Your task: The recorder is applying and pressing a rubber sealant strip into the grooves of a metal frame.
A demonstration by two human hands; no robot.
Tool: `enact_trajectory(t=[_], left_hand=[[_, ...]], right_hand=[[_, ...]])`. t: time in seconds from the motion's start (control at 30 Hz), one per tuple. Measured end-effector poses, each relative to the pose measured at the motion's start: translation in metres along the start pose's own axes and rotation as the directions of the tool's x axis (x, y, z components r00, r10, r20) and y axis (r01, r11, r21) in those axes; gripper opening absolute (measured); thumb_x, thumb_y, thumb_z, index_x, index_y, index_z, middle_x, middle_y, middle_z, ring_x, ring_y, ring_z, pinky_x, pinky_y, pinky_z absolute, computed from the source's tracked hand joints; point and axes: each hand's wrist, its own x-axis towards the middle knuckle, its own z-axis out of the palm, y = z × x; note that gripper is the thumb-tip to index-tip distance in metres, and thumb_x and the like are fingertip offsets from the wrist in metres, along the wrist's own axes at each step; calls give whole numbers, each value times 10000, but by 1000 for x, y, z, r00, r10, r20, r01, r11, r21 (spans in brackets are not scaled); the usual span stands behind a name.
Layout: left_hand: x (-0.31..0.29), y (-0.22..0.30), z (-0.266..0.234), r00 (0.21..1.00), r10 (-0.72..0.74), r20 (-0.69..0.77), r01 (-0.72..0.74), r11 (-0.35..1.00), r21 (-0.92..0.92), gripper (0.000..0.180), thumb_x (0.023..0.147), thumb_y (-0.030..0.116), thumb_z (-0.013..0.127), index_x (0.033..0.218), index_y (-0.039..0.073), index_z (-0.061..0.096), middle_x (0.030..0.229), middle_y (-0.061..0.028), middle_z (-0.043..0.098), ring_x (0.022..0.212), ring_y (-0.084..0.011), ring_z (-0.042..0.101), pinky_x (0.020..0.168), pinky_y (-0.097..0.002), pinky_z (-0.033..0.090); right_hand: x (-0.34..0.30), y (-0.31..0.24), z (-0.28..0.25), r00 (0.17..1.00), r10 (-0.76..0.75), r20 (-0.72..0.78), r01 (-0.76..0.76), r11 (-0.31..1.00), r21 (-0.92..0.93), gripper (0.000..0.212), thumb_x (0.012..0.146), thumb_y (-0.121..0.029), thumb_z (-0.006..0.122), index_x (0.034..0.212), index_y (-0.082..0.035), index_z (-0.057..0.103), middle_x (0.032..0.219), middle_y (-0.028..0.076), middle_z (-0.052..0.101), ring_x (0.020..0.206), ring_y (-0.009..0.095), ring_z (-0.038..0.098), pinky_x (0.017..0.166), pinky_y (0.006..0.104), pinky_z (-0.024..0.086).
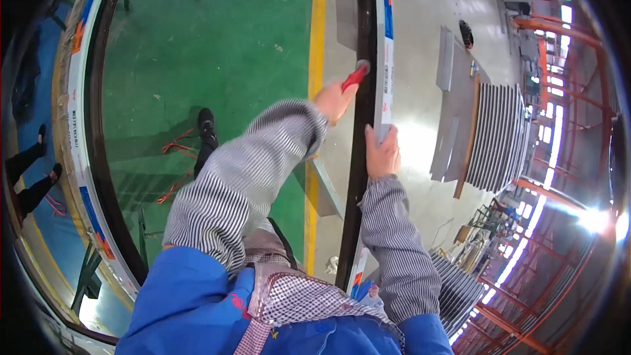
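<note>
In front of me lies a large rectangular frame (386, 46), its outer edge covered in white film with blue and orange print. A dark strip (370, 95) runs along its inner edge. My left hand (334, 102) is closed round a red-handled tool (355, 77). The tool's small greyish head touches or hovers just over the dark strip; its exact kind does not show. Lower down the same side, my right hand (383, 152) grips the white edge, thumb toward the strip and fingers at the outer side. Striped sleeves cover both forearms.
Through the frame show a green floor (217, 59), a yellow line (316, 39) and a black shoe (206, 121). Another person's feet (54, 172) are at far left. On the right stands a stack of grey panels (497, 138), with flat grey sheets (453, 105) beside it.
</note>
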Motion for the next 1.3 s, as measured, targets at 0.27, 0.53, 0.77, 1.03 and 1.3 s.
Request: enact_trajectory(t=[0.27,0.53,0.77,1.03,1.3], left_hand=[[-88,-80,-25,957,-287,39,286,918,-275,329,940,366,465,966,42,515,611,-28,492,459,-137,461,426,-305,362],[-109,-76,26,981,-154,119,162,985,-64,337,923,356,497,1006,32,538,669,-80,559,577,-199,551,548,-351,421],[-128,-73,27,970,-139,198,157,985,-78,350,923,374,483,1049,49,512,766,-170,604,736,-344,606,632,-431,440],[-147,-73,39,947,-105,305,107,994,9,324,956,359,405,1060,54,440,835,-224,614,794,-417,596,711,-507,447],[-27,-35,23,988,28,154,-18,998,-67,377,967,377,372,974,21,493,784,-254,595,740,-440,573,668,-506,435]], right_hand=[[44,-41,13,991,60,-123,-75,989,-126,451,845,-379,597,1092,-29,455,996,168,583,953,339,565,799,449,444],[49,-58,3,976,208,-65,-215,969,-124,437,836,-369,602,1103,-47,475,995,185,620,914,365,600,788,446,459],[60,-61,5,978,172,-119,-188,972,-141,462,813,-419,621,1073,-53,513,969,200,639,910,375,612,785,434,465],[75,-25,6,994,-107,19,106,992,63,387,888,-343,548,1067,-4,490,885,174,576,847,273,569,766,382,428],[73,-12,5,999,34,25,-40,951,306,557,972,-479,334,1254,-6,417,1007,106,502,950,201,470,876,335,363]])
